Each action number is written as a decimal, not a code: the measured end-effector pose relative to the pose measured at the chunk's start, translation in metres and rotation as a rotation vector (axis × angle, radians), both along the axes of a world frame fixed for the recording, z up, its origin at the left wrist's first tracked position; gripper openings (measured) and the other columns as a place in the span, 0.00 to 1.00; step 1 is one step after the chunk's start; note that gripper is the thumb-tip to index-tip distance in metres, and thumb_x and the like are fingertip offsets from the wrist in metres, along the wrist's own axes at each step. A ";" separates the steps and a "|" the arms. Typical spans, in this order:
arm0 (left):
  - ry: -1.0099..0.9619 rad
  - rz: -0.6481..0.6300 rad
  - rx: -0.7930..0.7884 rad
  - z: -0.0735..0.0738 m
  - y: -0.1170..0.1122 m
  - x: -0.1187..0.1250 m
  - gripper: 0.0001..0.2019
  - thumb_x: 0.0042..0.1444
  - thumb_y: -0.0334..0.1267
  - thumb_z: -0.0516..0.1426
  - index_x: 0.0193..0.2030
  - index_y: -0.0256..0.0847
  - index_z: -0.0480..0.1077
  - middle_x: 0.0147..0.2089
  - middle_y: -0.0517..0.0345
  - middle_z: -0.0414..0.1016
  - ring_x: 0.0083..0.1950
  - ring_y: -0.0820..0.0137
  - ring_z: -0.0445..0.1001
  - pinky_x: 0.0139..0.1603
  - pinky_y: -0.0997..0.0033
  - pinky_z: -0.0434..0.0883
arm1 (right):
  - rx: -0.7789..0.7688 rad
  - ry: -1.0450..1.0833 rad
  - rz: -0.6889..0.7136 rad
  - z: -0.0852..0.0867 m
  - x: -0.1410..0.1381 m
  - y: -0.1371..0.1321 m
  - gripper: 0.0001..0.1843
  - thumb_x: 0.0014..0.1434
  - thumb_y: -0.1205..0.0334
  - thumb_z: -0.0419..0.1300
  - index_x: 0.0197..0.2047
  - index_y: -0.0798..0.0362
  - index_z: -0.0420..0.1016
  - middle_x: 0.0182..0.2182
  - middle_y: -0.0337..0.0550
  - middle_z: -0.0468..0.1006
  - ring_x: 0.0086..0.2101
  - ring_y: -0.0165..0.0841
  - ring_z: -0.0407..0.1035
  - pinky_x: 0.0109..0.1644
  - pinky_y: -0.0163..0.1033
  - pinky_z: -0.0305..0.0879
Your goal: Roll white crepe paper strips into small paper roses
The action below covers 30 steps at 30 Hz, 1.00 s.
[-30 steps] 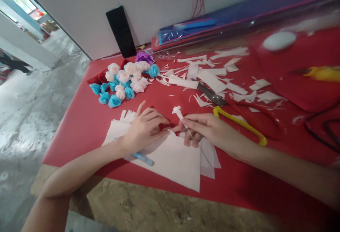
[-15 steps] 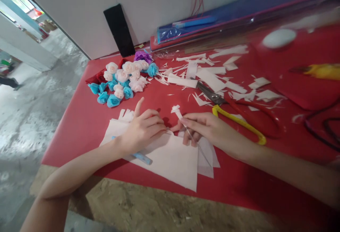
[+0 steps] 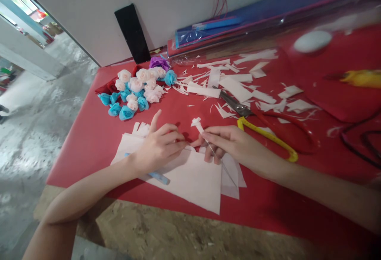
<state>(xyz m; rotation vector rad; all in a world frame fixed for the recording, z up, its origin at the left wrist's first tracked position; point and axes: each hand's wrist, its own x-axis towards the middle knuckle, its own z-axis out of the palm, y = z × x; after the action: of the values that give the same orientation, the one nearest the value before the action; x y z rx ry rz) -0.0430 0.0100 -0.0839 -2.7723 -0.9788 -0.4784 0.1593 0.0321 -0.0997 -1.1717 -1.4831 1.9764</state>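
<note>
Between the thumb and fingers of my right hand [image 3: 228, 143] is a small white paper flower [image 3: 196, 122], its top uppermost and its thin wire stem slanting down to the right. My left hand [image 3: 162, 145] rests on a stack of white paper sheets [image 3: 193, 180], thumb raised apart and the other fingers loosely bent. Nothing shows in its grasp, though its fingertips are partly hidden. Under that wrist lies a light blue stick-like thing [image 3: 159, 178], partly covered. Right of my right hand are scissors [image 3: 268, 133] with one yellow and one red handle.
Finished paper flowers [image 3: 135, 89] in blue, pale pink, red and purple cluster at the back left. White paper scraps [image 3: 235, 87] are strewn behind my hands. A black phone [image 3: 133, 33] leans on the wall. A white oval object [image 3: 312, 41] and yellow-handled tool [image 3: 360, 78] lie right.
My hands and the white flower hold nearly the same pose. The view has shifted very slightly. A dark shape on the floor at far left has moved toward the picture's edge.
</note>
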 end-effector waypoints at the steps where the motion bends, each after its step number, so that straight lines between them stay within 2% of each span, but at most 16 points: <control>1: -0.002 0.002 -0.008 0.000 0.000 0.000 0.09 0.56 0.31 0.50 0.33 0.42 0.71 0.34 0.64 0.76 0.40 0.69 0.69 0.64 0.44 0.38 | -0.001 -0.001 -0.001 0.000 0.000 0.000 0.12 0.57 0.57 0.53 0.31 0.57 0.72 0.19 0.42 0.75 0.17 0.24 0.65 0.21 0.30 0.62; 9: -0.072 0.007 -0.079 0.004 -0.002 -0.003 0.07 0.57 0.30 0.50 0.35 0.40 0.70 0.30 0.65 0.75 0.38 0.72 0.69 0.65 0.47 0.36 | -0.014 -0.010 -0.027 0.003 -0.002 0.000 0.13 0.57 0.59 0.53 0.32 0.58 0.73 0.17 0.41 0.74 0.16 0.24 0.65 0.20 0.29 0.62; 12: -0.125 0.018 -0.082 0.003 -0.002 -0.002 0.06 0.55 0.30 0.52 0.32 0.40 0.70 0.30 0.64 0.75 0.38 0.72 0.70 0.64 0.48 0.41 | -0.019 -0.022 -0.040 0.004 -0.002 0.000 0.13 0.58 0.60 0.52 0.33 0.59 0.73 0.17 0.41 0.74 0.15 0.23 0.64 0.19 0.29 0.61; 16: -0.229 0.026 -0.093 0.003 -0.001 0.000 0.05 0.52 0.29 0.54 0.30 0.42 0.69 0.36 0.63 0.76 0.43 0.69 0.68 0.60 0.48 0.51 | -0.025 -0.034 -0.056 0.007 -0.002 0.000 0.13 0.58 0.61 0.51 0.31 0.59 0.72 0.17 0.41 0.74 0.15 0.23 0.64 0.19 0.29 0.61; 19: -0.275 0.056 -0.189 0.004 -0.001 0.001 0.05 0.53 0.30 0.53 0.30 0.41 0.68 0.38 0.60 0.75 0.44 0.68 0.67 0.57 0.50 0.56 | -0.027 -0.033 -0.059 0.008 -0.002 0.000 0.13 0.58 0.61 0.51 0.30 0.59 0.71 0.17 0.41 0.74 0.15 0.23 0.64 0.19 0.29 0.61; 22: -0.238 0.088 -0.278 0.003 -0.001 0.001 0.04 0.54 0.32 0.52 0.32 0.40 0.68 0.36 0.60 0.75 0.43 0.68 0.67 0.57 0.50 0.56 | -0.027 -0.025 -0.057 0.007 -0.002 0.000 0.12 0.58 0.60 0.51 0.30 0.58 0.71 0.17 0.41 0.74 0.14 0.23 0.64 0.19 0.29 0.61; 26: -0.164 0.144 -0.245 -0.001 0.000 0.002 0.07 0.55 0.37 0.52 0.37 0.42 0.70 0.38 0.60 0.74 0.42 0.67 0.66 0.55 0.50 0.56 | -0.032 -0.026 -0.048 0.006 -0.001 0.000 0.12 0.58 0.61 0.51 0.29 0.58 0.71 0.17 0.41 0.74 0.15 0.24 0.64 0.19 0.29 0.61; 30: -0.152 0.113 -0.229 -0.005 -0.001 0.002 0.06 0.56 0.35 0.52 0.33 0.43 0.71 0.38 0.61 0.74 0.43 0.67 0.65 0.56 0.49 0.53 | -0.036 -0.030 -0.040 0.006 -0.002 0.001 0.12 0.58 0.61 0.51 0.29 0.59 0.71 0.17 0.42 0.75 0.15 0.24 0.65 0.20 0.30 0.62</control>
<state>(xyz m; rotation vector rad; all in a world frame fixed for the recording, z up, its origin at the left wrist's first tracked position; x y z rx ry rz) -0.0414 0.0095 -0.0885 -2.8914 -1.2927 -0.6019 0.1577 0.0328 -0.0939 -1.2412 -1.4330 1.9755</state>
